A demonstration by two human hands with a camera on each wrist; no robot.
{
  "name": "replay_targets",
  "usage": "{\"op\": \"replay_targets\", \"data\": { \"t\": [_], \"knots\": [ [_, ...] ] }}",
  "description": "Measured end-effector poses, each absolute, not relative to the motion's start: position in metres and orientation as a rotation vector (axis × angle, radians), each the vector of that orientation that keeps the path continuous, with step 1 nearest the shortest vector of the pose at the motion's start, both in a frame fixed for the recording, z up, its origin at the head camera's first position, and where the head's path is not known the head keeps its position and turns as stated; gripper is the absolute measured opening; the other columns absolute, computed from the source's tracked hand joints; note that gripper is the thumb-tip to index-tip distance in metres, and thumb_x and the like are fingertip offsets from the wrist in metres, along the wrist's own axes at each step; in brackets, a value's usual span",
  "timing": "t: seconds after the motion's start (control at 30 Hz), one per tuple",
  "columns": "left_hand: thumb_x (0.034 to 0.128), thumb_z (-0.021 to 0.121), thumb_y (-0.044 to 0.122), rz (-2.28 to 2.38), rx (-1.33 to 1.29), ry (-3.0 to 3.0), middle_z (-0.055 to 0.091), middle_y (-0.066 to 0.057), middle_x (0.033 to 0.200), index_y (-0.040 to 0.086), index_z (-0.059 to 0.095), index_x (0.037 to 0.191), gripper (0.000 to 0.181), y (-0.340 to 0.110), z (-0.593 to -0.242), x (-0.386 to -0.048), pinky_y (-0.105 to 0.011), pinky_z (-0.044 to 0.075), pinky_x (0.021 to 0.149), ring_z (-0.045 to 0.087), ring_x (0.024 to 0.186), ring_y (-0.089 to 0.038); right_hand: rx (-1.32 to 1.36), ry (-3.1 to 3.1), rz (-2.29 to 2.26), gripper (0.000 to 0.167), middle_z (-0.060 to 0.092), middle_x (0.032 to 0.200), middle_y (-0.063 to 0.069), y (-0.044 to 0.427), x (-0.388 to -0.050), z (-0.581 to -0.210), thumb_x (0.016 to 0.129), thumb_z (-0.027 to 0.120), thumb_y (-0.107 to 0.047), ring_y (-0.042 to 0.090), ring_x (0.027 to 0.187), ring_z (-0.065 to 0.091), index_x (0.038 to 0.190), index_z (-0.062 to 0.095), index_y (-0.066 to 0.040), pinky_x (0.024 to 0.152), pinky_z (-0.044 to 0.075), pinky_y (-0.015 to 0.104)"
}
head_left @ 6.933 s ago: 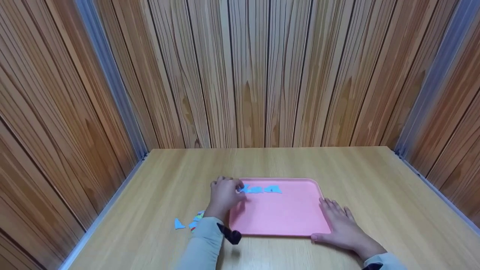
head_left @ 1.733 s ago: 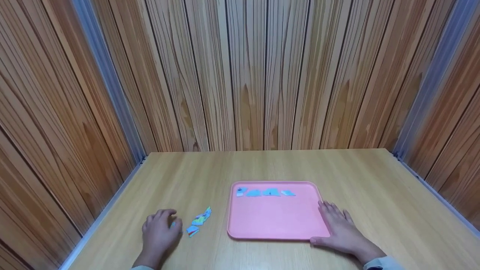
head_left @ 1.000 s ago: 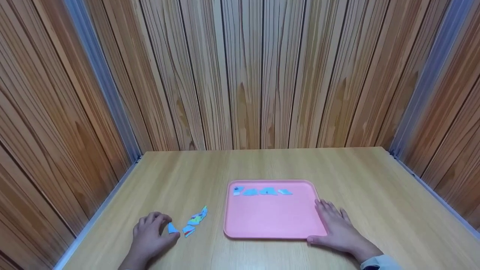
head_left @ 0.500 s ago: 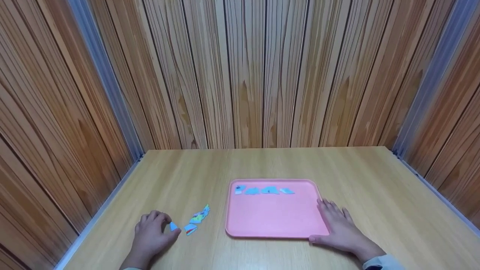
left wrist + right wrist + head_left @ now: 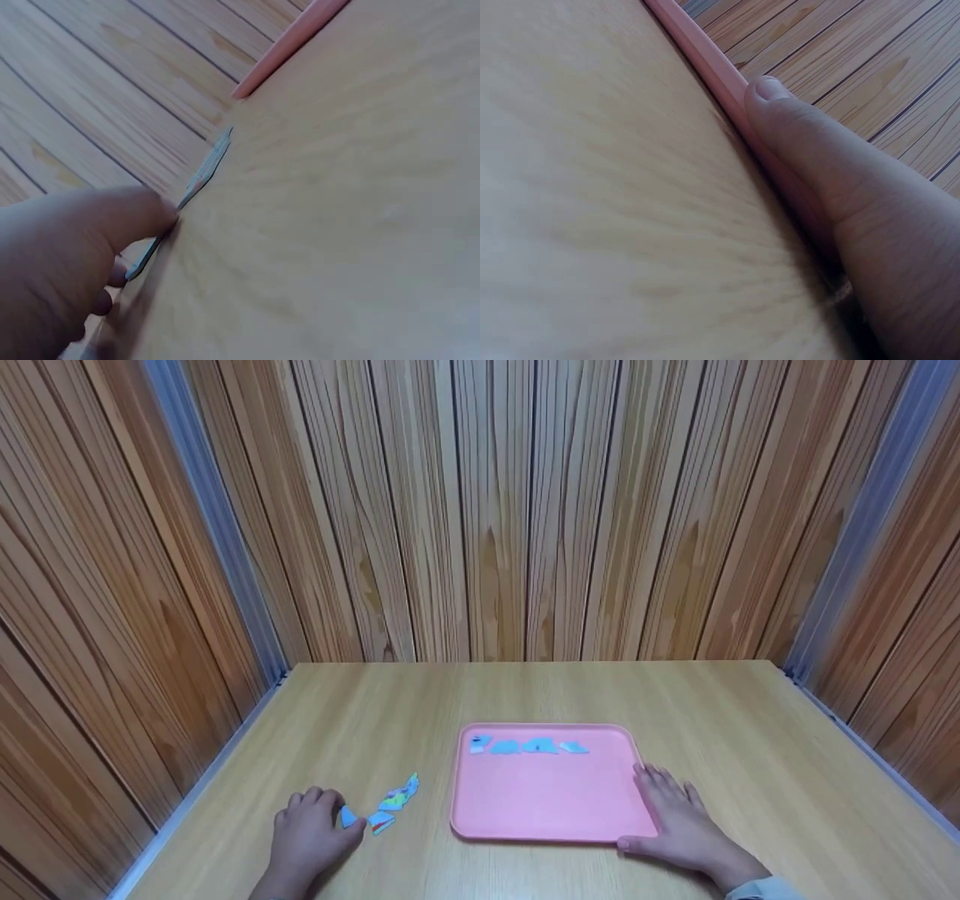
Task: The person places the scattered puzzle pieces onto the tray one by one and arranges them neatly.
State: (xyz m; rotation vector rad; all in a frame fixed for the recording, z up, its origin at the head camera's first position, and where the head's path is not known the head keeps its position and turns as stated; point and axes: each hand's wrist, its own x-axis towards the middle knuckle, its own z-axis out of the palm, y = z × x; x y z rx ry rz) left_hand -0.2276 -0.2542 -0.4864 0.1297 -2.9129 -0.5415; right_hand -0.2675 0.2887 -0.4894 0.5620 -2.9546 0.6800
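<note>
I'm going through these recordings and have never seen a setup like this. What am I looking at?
There is no machine here, just a person's two bare hands. The wide picture comes from a camera worn on the head, looking forward and down; the two close-ups come from cameras on the wrists. On the wooden table lies a pink tray with four mostly blue pieces in a row near its far edge. The left hand pinches a blue piece. Between it and the tray lie colourful pieces, too close together to count surely. The right hand rests against the tray's right side.
</note>
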Motion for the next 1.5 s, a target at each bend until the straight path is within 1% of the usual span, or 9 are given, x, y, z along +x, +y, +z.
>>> {"op": "replay_targets", "data": {
  "t": [0.23,0.33,0.43,0.57,0.67,0.87,1.17,1.33,1.5],
  "knots": [
    [0.0807,0.074,0.055,-0.477,0.152,-2.947,0.062,-0.008,0.102,0.008,0.069,0.104,0.053,-0.244,-0.481,-0.226,-0.062,0.041,0.085,0.052,0.099,-0.033,0.546,-2.984,0.66,0.122,0.021,0.161,0.03,0.289,-0.267,-0.489,0.076,0.07,-0.072,0.053,0.148,0.014,0.158,0.02,0.003,0.112,0.001,0.073],
    [0.0835,0.073,0.048,-0.478,0.151,-2.969,0.063,-0.009,0.102,0.006,0.07,0.106,0.048,-0.242,-0.477,-0.226,-0.06,0.043,0.084,0.053,0.098,-0.033,0.542,-3.003,0.663,0.122,0.02,0.162,0.03,0.288,-0.267,-0.488,0.076,0.07,-0.072,0.053,0.148,0.013,0.159,0.019,0.002,0.112,0.0,0.073],
    [0.0832,0.073,0.044,-0.478,0.17,-2.996,0.064,-0.011,0.103,0.005,0.071,0.108,0.046,-0.242,-0.473,-0.227,-0.059,0.044,0.083,0.054,0.098,-0.034,0.541,-3.007,0.667,0.121,0.02,0.162,0.03,0.288,-0.267,-0.487,0.077,0.069,-0.072,0.053,0.148,0.012,0.159,0.019,0.002,0.111,0.0,0.073],
    [0.0809,0.075,0.037,-0.462,0.158,-3.012,0.066,-0.013,0.104,0.003,0.073,0.109,0.044,-0.242,-0.465,-0.227,-0.058,0.047,0.08,0.057,0.096,-0.035,0.583,-2.93,0.669,0.119,0.025,0.16,0.031,0.289,-0.265,-0.487,0.076,0.072,-0.069,0.053,0.147,0.017,0.157,0.024,0.003,0.111,0.003,0.073],
    [0.082,0.075,0.031,-0.462,0.155,-3.066,0.066,-0.014,0.105,0.002,0.073,0.112,0.042,-0.24,-0.458,-0.227,-0.057,0.048,0.079,0.057,0.096,-0.035,0.604,-2.89,0.669,0.117,0.027,0.158,0.032,0.289,-0.264,-0.487,0.076,0.073,-0.067,0.054,0.146,0.02,0.156,0.027,0.004,0.111,0.005,0.074],
    [0.0847,0.077,0.027,-0.577,0.228,-3.224,0.063,-0.011,0.103,-0.001,0.07,0.121,0.046,-0.241,-0.445,-0.233,-0.056,0.047,0.085,0.054,0.097,-0.031,0.596,-2.913,0.668,0.117,0.026,0.159,0.031,0.29,-0.265,-0.486,0.077,0.073,-0.067,0.053,0.147,0.018,0.157,0.024,0.003,0.111,0.003,0.073],
    [0.0778,0.078,0.02,-0.701,0.265,-3.25,0.064,-0.006,0.087,0.0,0.069,0.107,0.036,-0.242,-0.441,-0.238,-0.049,0.049,0.077,0.053,0.083,-0.027,0.573,-2.959,0.681,0.119,0.022,0.161,0.03,0.29,-0.265,-0.489,0.077,0.071,-0.069,0.052,0.148,0.015,0.158,0.021,0.003,0.112,0.0,0.072],
    [0.0771,0.08,0.024,-0.826,0.339,-3.275,0.065,-0.008,0.093,-0.001,0.066,0.111,0.045,-0.243,-0.433,-0.247,-0.048,0.048,0.081,0.055,0.084,-0.028,0.567,-2.964,0.679,0.119,0.022,0.161,0.03,0.29,-0.266,-0.488,0.078,0.07,-0.07,0.052,0.148,0.015,0.158,0.021,0.002,0.112,0.001,0.072],
    [0.0786,0.08,0.026,-0.904,0.369,-3.235,0.066,-0.011,0.101,-0.001,0.063,0.118,0.05,-0.238,-0.426,-0.254,-0.054,0.049,0.087,0.059,0.092,-0.03,0.57,-2.948,0.677,0.118,0.023,0.161,0.03,0.29,-0.265,-0.489,0.077,0.07,-0.07,0.052,0.148,0.016,0.158,0.022,0.002,0.112,0.002,0.072]
  ]
}}
